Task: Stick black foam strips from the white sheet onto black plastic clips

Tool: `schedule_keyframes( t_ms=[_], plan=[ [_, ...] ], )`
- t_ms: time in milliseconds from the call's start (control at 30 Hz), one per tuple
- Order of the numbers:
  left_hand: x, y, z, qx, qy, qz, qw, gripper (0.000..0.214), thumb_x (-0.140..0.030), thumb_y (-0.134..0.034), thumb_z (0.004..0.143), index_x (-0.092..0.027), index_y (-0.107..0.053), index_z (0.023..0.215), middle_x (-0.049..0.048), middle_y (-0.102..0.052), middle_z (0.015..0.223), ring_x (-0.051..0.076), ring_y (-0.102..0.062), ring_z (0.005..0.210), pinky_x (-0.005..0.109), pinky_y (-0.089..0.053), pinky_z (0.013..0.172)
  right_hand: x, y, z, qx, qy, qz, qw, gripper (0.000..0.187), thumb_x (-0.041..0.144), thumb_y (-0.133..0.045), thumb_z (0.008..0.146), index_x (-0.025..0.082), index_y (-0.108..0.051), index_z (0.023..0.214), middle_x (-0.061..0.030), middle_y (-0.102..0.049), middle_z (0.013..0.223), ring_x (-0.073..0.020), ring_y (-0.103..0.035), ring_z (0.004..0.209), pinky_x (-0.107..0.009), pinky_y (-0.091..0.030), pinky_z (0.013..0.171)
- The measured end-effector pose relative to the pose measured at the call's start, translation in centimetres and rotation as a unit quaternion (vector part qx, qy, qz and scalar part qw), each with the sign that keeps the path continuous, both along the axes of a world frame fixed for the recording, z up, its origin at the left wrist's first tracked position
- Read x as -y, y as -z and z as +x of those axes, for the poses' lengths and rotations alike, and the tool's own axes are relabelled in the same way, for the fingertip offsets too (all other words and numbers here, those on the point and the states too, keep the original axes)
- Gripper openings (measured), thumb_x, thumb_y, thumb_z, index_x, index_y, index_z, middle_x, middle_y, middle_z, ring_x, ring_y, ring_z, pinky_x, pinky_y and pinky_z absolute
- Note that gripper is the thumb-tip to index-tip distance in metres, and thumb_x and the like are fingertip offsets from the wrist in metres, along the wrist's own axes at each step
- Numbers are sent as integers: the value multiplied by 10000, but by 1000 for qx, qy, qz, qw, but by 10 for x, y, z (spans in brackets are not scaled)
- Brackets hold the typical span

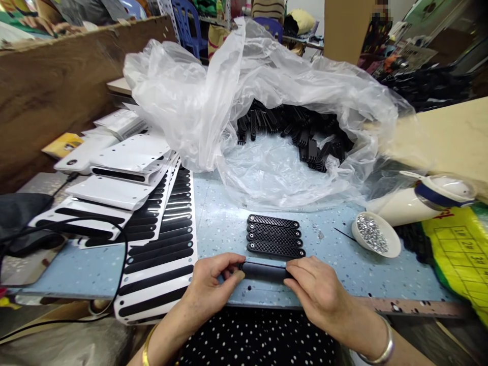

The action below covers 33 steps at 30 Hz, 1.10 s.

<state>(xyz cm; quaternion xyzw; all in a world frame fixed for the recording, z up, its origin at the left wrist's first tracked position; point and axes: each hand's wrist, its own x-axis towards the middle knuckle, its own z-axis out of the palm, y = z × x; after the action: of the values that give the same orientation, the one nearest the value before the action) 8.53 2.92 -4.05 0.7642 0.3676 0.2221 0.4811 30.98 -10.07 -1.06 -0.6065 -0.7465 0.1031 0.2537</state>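
Between my two hands is a black strip-shaped plastic piece (264,271), its smooth side showing. My left hand (215,279) pinches its left end between thumb and fingers. At the other end, my right hand (318,284) grips it the same way. Just beyond lie several black textured strips (273,236) in a neat row, with small metal pieces at their ends. To the left, white sheets (154,300) carry long black rounded stickers, some of them peeled off. A white bowl (394,249) of small shiny metal parts (371,234) stands to the right.
A large clear plastic bag (183,101) at the back holds many black pieces (308,142). A white bottle (404,203) lies by the bowl, near a yellow-green bag (457,249). Black cable (124,254) crosses the left side. A wooden board (76,91) borders the back left; another person's hand (36,23) shows beyond it.
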Motion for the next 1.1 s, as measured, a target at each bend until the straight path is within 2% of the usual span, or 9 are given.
schedule_keyframes(
  t_ms=[467, 733, 933, 1000, 1100],
  plan=[
    [1, -2, 2, 1, -5, -4, 1000, 223, -206, -653, 770, -174, -765, 960, 6, -736, 678, 148, -683, 594, 255, -557, 583, -3, 0, -2, 5, -12, -37, 999, 189, 66, -475, 957, 107, -629, 1059, -117, -635, 886, -237, -575, 813, -401, -465, 705],
    [1, -2, -1, -11, -1, -13, 1000, 224, -224, -642, 785, -176, -753, 974, 7, -729, 683, 153, -680, 608, 274, -561, 609, -5, 0, -2, 9, -15, -35, 999, 198, 65, -458, 953, 113, -626, 1048, -114, -627, 858, -236, -575, 793, -399, -472, 695],
    [-1, -1, -1, 10, -10, -14, 1000, 218, -203, -657, 784, -184, -751, 980, 27, -777, 781, 156, -696, 625, 278, -592, 625, -5, 2, -2, 14, -4, -14, 1000, 187, 80, -475, 943, 142, -645, 986, -107, -639, 840, -233, -598, 787, -381, -501, 692],
    [-2, -1, -2, 25, -1, -3, 1000, 199, -189, -659, 797, -199, -761, 968, 25, -789, 807, 162, -721, 667, 273, -603, 652, -4, 2, -3, 11, 3, -14, 1000, 177, 84, -485, 942, 135, -651, 978, -107, -640, 835, -231, -599, 781, -378, -501, 691],
    [-3, -1, -2, 62, 22, 11, 998, 164, -160, -648, 821, -213, -776, 908, 35, -800, 910, 184, -752, 823, 287, -613, 778, -5, 0, -3, -2, 11, -20, 1000, 169, 84, -497, 940, 112, -660, 975, -111, -643, 835, -233, -598, 789, -382, -497, 696]
  ],
)
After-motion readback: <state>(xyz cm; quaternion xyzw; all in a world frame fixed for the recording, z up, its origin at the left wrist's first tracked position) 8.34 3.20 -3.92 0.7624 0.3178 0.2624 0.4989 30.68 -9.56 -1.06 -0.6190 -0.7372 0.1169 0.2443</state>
